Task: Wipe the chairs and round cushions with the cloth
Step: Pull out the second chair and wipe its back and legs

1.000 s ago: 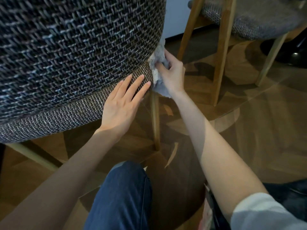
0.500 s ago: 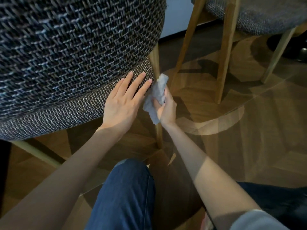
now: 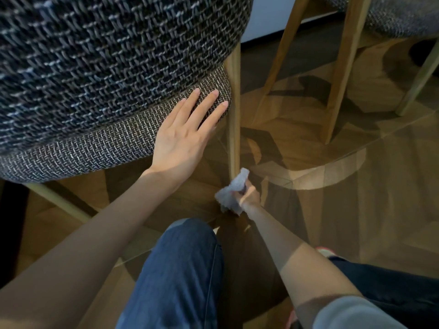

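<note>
A round cushion (image 3: 107, 51) in dark woven fabric fills the upper left, sitting on the paler woven seat (image 3: 99, 148) of a wooden chair. My left hand (image 3: 187, 131) lies flat with straight fingers on the seat's edge. One pale wooden chair leg (image 3: 234, 110) runs down from the seat's right end. My right hand (image 3: 249, 195) grips a crumpled whitish cloth (image 3: 231, 193) low against that leg, near the floor.
A second chair with wooden legs (image 3: 342, 67) and a woven seat (image 3: 403, 15) stands at the upper right. The floor (image 3: 356, 198) is wood parquet. My knee in blue jeans (image 3: 180, 269) is at the bottom centre. Another chair leg (image 3: 57, 203) slants at the lower left.
My right hand has slid the cloth down the chair leg from the cushion's edge to near the floor. My left hand has stayed on the seat edge.
</note>
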A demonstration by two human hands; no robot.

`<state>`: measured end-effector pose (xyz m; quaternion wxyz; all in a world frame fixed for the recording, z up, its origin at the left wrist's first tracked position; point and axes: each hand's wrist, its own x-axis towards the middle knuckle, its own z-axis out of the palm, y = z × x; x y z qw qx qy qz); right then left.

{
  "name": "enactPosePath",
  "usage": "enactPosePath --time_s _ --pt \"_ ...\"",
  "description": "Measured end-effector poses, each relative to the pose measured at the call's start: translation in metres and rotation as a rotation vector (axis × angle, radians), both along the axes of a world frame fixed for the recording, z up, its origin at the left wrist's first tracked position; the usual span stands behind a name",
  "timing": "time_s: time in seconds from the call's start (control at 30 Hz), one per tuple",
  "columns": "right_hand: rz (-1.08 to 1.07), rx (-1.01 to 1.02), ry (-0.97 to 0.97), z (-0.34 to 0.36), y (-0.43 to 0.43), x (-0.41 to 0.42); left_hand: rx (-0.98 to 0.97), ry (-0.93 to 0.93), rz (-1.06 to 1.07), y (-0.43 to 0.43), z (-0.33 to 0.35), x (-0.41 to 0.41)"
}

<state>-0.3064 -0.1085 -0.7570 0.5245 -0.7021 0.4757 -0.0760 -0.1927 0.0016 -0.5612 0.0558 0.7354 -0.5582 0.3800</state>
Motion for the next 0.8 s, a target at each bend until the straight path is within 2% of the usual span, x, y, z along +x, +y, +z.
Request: enactPosePath --time_s 0.07,0.17,0.23,0.33,0.5,0.6,0.7,0.8 --pt "-0.044 0.035 -0.064 0.009 0.004 0.001 0.004 0.007 0.0 0.0 0.0 -0.001" --pt "-0.172 0.105 -0.299 0.036 0.01 0.001 0.005 0.02 0.004 0.0 0.001 -0.001" --pt "-0.213 0.058 -0.398 0.062 0.006 0.006 0.019 0.035 -0.005 0.002 0.001 -0.001" --pt "-0.227 -0.133 -0.47 0.108 -0.011 0.011 0.057 0.09 -0.006 0.002 0.004 -0.001" --pt "-0.308 -0.124 -0.644 0.184 -0.03 -0.007 0.142 0.241 0.025 0.005 0.018 -0.011" --pt "-0.318 -0.162 -0.605 0.22 -0.034 -0.022 0.158 0.386 0.052 0.002 0.031 -0.024" --pt "-0.301 -0.298 -0.407 0.25 -0.038 -0.023 0.147 0.477 0.067 -0.008 0.04 -0.037" --pt "-0.288 -0.345 -0.228 0.277 -0.054 -0.005 0.102 0.507 0.074 -0.02 0.049 -0.043"
